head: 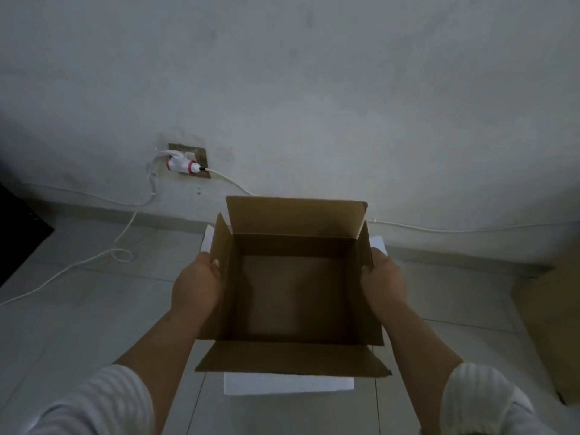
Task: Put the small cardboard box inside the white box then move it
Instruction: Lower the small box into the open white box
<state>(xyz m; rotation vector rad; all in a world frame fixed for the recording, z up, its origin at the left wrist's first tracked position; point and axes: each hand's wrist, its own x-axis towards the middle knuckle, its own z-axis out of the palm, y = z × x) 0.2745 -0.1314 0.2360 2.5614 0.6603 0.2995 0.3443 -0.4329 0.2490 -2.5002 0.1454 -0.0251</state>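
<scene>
The small cardboard box [295, 296] is brown, empty, with its four top flaps standing open. My left hand [196, 285] grips its left wall and my right hand [383, 282] grips its right wall. Under it sits the white box [288, 384], mostly hidden; I see only a white strip below the near flap and white corners at the far left and far right. Whether the cardboard box rests inside the white box or hovers over it, I cannot tell.
The floor is pale tile. A wall socket [188, 163] with a plug sits low on the wall, and a white cable [94, 259] trails across the floor on the left. Another cardboard piece [552, 334] lies at the right edge.
</scene>
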